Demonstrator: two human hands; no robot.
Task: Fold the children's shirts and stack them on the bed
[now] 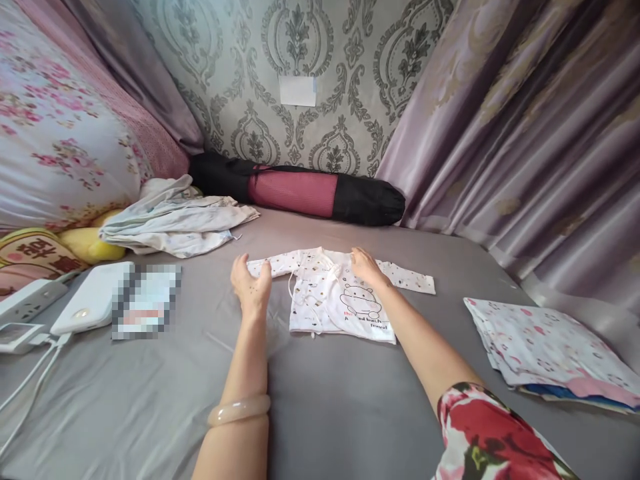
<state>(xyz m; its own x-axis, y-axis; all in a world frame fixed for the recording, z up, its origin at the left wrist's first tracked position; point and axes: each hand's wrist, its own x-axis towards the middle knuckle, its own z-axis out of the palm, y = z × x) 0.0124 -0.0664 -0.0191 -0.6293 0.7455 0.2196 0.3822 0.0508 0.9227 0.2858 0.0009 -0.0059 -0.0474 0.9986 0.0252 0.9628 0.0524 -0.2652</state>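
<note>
A small white baby shirt (320, 303) lies spread on the grey sheet, its sleeves stretched out to both sides. It has tie strings, small printed figures and a cartoon animal with lettering on the front. At the cuff of the sleeve on the left is my left hand (253, 285), thumb and fingers apart around the cloth's end. My right hand (366, 268) rests at the shirt's shoulder near the collar, its fingers bent together on the fabric; the fingertips are partly hidden.
Folded printed cloth (545, 340) lies at the right. A black and pink rolled bag (295, 190) lies along the wall. Crumpled light clothes (180, 220), a white power bank (93, 297), a power strip (30, 300) with cables and a blurred rectangular item (147, 301) are at the left.
</note>
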